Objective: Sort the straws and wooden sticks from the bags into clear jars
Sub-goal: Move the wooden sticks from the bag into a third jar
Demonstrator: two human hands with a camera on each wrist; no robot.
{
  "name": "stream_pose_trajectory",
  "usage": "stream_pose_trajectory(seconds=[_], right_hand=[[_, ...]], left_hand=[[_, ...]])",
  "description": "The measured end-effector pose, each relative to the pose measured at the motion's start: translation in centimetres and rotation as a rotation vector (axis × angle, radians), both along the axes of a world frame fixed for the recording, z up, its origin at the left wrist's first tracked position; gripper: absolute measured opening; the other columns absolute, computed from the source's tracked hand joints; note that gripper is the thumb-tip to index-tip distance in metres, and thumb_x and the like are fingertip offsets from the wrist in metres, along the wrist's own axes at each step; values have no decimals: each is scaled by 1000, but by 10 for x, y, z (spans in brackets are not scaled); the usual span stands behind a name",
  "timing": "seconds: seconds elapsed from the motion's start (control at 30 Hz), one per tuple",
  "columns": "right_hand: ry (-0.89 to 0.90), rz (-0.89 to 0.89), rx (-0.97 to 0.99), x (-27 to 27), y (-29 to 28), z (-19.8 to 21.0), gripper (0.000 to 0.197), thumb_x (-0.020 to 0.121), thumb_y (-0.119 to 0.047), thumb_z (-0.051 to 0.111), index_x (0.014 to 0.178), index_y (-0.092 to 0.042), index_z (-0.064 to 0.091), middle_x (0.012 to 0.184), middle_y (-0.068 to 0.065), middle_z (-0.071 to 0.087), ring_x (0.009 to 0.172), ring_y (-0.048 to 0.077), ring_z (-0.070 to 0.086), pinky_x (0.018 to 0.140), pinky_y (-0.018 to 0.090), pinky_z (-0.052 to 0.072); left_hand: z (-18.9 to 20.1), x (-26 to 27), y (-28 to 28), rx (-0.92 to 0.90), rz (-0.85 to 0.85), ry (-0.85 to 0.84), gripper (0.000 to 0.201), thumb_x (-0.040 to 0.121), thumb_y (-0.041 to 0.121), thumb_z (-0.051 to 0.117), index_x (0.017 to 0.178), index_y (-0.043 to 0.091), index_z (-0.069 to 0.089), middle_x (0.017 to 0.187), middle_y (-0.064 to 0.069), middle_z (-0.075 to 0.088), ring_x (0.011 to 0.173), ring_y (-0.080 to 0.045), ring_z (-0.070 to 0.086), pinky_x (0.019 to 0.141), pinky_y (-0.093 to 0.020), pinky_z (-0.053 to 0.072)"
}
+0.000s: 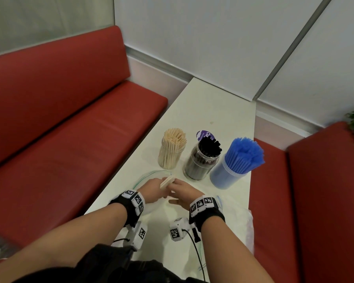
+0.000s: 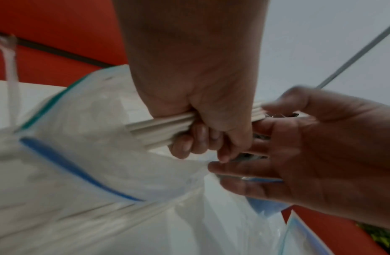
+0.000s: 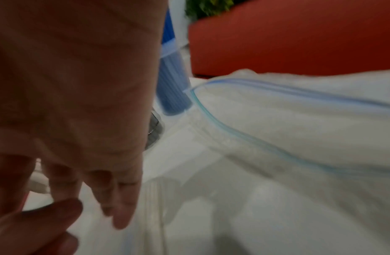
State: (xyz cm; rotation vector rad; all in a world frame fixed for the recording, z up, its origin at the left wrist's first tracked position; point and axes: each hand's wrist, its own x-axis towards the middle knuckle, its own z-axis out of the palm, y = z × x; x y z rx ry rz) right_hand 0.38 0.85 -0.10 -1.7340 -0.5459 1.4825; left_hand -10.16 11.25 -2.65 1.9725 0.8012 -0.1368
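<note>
My left hand point(image 1: 152, 189) grips a bundle of pale wooden sticks point(image 1: 167, 181) just above the white table; the left wrist view shows the fingers curled round the bundle of sticks point(image 2: 159, 128). My right hand point(image 1: 181, 192) is flat, its straight fingers point(image 2: 255, 166) set against the ends of the sticks. Three clear jars stand behind the hands: one with wooden sticks point(image 1: 172, 152), one with black straws point(image 1: 202, 160), one with blue straws point(image 1: 233, 166). A clear zip bag point(image 2: 91, 155) lies under my left hand.
A second clear zip bag point(image 3: 287, 138) lies on the table point(image 1: 202, 111) to the right of my hands, next to the blue straw jar point(image 3: 172, 82). Red benches point(image 1: 70, 129) flank the table on both sides. A white wall closes the far end.
</note>
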Motion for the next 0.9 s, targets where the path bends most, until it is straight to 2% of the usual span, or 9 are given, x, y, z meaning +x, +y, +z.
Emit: stream_pose_trajectory(seconds=[0.13, 0.27, 0.33, 0.43, 0.53, 0.6, 0.67, 0.77, 0.9], right_hand=[[-132, -45, 135, 0, 12, 4, 51, 83, -56, 71, 106, -11, 67, 82, 17, 70, 76, 27, 53, 69, 31, 39], [-392, -201, 151, 11, 25, 18, 67, 83, -59, 67, 98, 6, 68, 68, 20, 68, 56, 26, 59, 55, 35, 44], [-452, -252, 140, 20, 30, 28, 72, 79, -62, 66, 104, 5, 68, 61, 13, 63, 49, 21, 57, 54, 33, 47], [-367, -251, 246, 29, 32, 53, 53, 84, -60, 57, 100, -15, 80, 60, 11, 66, 46, 21, 57, 53, 30, 48], [-212, -323, 397, 36, 33, 82, 41, 95, -45, 57, 72, -20, 79, 86, 13, 78, 73, 36, 73, 68, 41, 57], [-97, -437, 492, 39, 37, 96, 42, 97, -37, 60, 62, -18, 71, 78, 16, 75, 83, 39, 74, 79, 46, 59], [-26, -551, 595, 45, 42, 109, 41, 99, -34, 61, 62, -15, 65, 63, 12, 65, 73, 34, 73, 78, 44, 60], [-33, -604, 688, 52, 47, 133, 39, 100, -34, 61, 67, -13, 58, 57, 6, 53, 65, 27, 71, 85, 49, 59], [-136, -525, 728, 44, 53, 148, 32, 95, -30, 68, 72, -11, 58, 58, 6, 54, 65, 26, 70, 93, 53, 57]], left_hand=[[24, 14, -4, -123, -13, -139, 12, 83, 33, 55, 76, 25, 61, 61, -1, 63, 37, -7, 43, 38, -18, 33], [39, 25, -2, -375, 63, -336, 12, 83, 4, 53, 94, 6, 57, 59, -9, 55, 39, -13, 40, 39, -21, 31], [47, 30, 2, -466, 82, -346, 23, 85, 6, 55, 107, 5, 53, 60, -8, 55, 40, -12, 39, 39, -21, 30], [60, 36, 11, -577, 20, -359, 22, 88, 13, 61, 103, 25, 50, 59, -3, 54, 42, -11, 35, 40, -21, 29], [69, 38, 21, -640, -56, -349, 21, 86, 36, 69, 84, 21, 55, 56, -1, 40, 42, -12, 28, 41, -23, 25], [72, 36, 30, -681, -89, -320, 45, 82, 62, 66, 79, 17, 60, 55, 3, 34, 42, -10, 26, 40, -22, 25], [71, 34, 37, -751, -70, -334, 65, 80, 78, 52, 85, 14, 63, 57, 3, 33, 41, -9, 25, 38, -21, 25], [70, 35, 39, -884, 138, -373, 72, 85, 78, 38, 88, 11, 65, 59, 2, 39, 41, -9, 31, 35, -20, 26], [69, 43, 31, -1153, 397, -465, 57, 95, 57, 49, 99, 2, 67, 75, -6, 64, 59, -13, 64, 51, -21, 55]])
